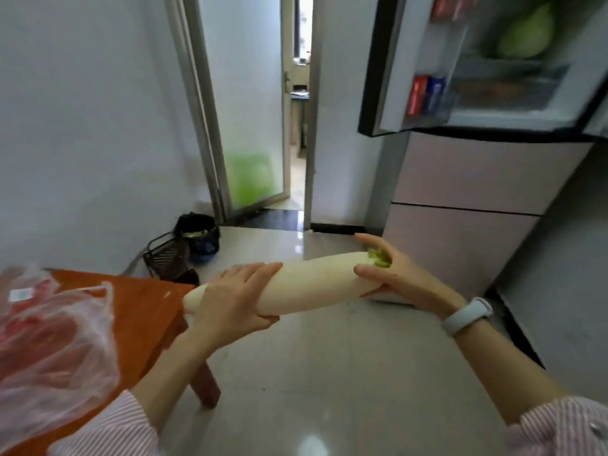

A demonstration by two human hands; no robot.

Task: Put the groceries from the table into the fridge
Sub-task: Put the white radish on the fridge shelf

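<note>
Daikon lies near-horizontal — leafy end pointing right, toward fridge.

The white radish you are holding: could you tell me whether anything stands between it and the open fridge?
Nothing visible does. Both hands grip the white radish over bare floor, and the fridge door already stands open above it.

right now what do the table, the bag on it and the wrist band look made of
Table: probably wood or laminate, orange-brown with a smooth matte top.
Bag: thin clear plastic film, crinkled and glossy, red contents showing through.
Wrist band: likely silicone, pale, smooth and matte.
</note>
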